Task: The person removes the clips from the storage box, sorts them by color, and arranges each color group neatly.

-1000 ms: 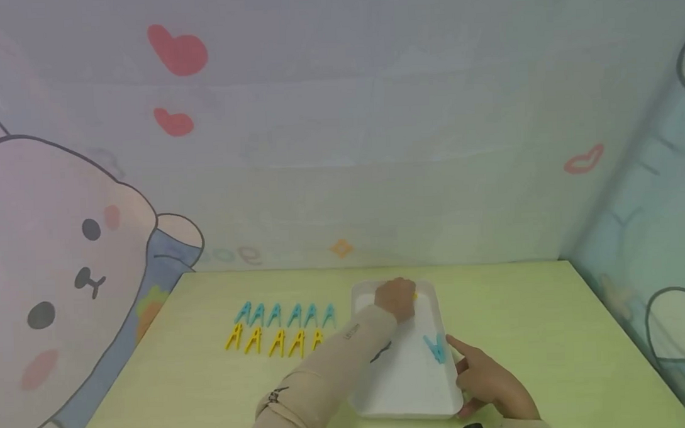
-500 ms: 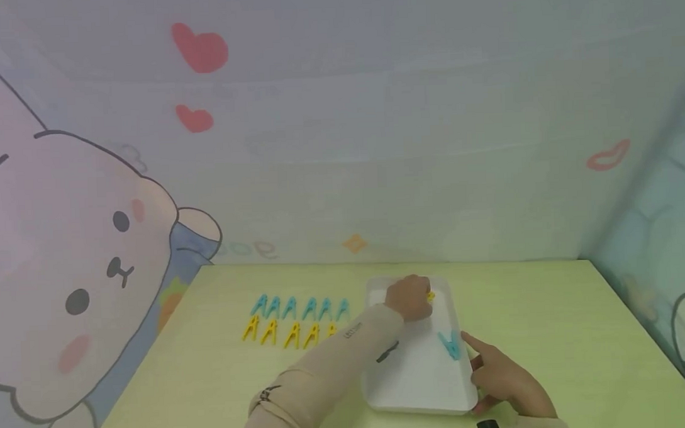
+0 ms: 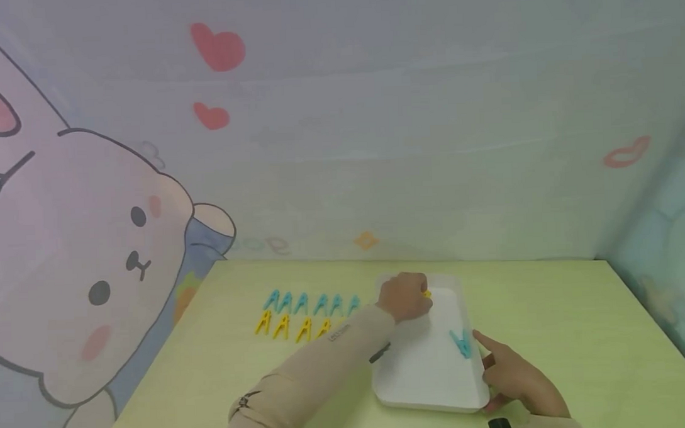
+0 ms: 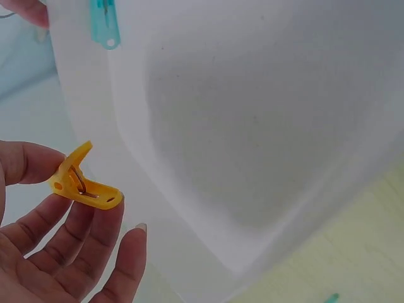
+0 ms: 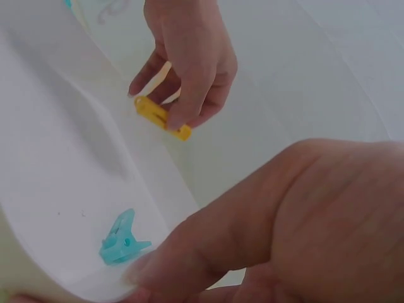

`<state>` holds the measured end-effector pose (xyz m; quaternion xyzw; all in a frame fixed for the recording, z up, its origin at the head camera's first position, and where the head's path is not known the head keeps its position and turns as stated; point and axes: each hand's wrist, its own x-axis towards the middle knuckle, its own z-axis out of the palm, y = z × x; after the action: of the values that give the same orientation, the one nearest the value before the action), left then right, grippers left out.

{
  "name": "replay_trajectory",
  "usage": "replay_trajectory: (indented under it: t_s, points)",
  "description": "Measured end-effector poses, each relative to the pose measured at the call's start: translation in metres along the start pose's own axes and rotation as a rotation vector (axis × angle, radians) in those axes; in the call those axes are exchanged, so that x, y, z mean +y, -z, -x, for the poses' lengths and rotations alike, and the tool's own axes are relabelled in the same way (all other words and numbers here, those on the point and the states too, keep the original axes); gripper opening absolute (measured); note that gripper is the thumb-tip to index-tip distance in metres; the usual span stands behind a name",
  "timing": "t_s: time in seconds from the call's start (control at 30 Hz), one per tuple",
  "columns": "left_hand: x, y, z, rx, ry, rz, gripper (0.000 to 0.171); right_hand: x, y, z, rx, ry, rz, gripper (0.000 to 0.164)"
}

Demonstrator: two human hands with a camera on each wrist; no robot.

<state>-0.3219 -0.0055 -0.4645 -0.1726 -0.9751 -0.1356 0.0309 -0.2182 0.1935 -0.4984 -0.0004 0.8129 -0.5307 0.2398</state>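
Note:
My left hand (image 3: 403, 298) is over the far part of a white tray (image 3: 427, 375). It pinches a yellow plastic clothespin (image 4: 98, 196) between thumb and fingertips, overlapping the tray's rim in the left wrist view. From the head, only a bit of that clothespin shows beyond the fingers. At the tray's right side my right hand (image 3: 512, 372) grips the edge, thumb on the rim and fingers partly hidden below. Just beside that thumb, a blue clothespin (image 5: 120, 245) is at the tray's side wall, its arms spread.
Left of the tray, a row of blue clothespins (image 3: 302, 303) lies on the light green table (image 3: 212, 382). A row of yellow clothespins (image 3: 284, 327) lies nearer, its right end behind the left sleeve (image 3: 319, 359). A printed cloth backdrop (image 3: 407, 130) stands behind the table.
The head view has turned left, so the scene shifts right. Relative to the tray, my left hand has moved slightly left with the yellow clothespin. My right hand stays at the tray's edge.

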Motion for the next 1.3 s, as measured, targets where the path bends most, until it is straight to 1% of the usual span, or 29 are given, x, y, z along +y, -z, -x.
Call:
replay_trajectory:
  t_s: [0.1, 0.17, 0.3, 0.43, 0.57, 0.77, 0.87, 1.07, 1.3]
  points:
    - [-0.004, 0.008, 0.007, 0.022, -0.019, 0.023, 0.007, 0.001, 0.002, -0.001, -0.001, -0.003, 0.004, 0.081]
    - [-0.008, 0.014, 0.012, 0.033, -0.016, 0.041, 0.011, 0.001, 0.002, -0.001, -0.002, -0.002, 0.014, 0.081]
    - [-0.02, 0.023, 0.024, 0.029, 0.03, 0.101, 0.014, 0.002, 0.003, -0.002, -0.008, -0.008, 0.017, 0.081]
    - [-0.037, 0.032, 0.036, 0.043, 0.066, 0.147, 0.016, 0.003, 0.003, -0.003, -0.007, -0.012, 0.038, 0.081]
    - [-0.058, 0.038, 0.049, 0.051, 0.102, 0.162, 0.018, 0.004, 0.005, -0.004, -0.007, -0.021, 0.054, 0.082]
    - [-0.099, 0.045, 0.068, 0.079, 0.212, 0.162, 0.02, 0.004, 0.005, -0.005, -0.02, -0.016, 0.044, 0.082]
    - [-0.117, 0.048, 0.078, 0.087, 0.254, 0.172, 0.02, 0.003, 0.005, -0.005, -0.021, -0.016, 0.037, 0.081]
    - [-0.145, 0.056, 0.104, 0.096, 0.322, 0.18, 0.02, 0.001, 0.002, -0.005, -0.034, -0.02, 0.012, 0.08]
    - [-0.174, 0.059, 0.129, 0.118, 0.392, 0.156, 0.017, -0.003, -0.001, -0.004, -0.034, -0.026, 0.02, 0.081]
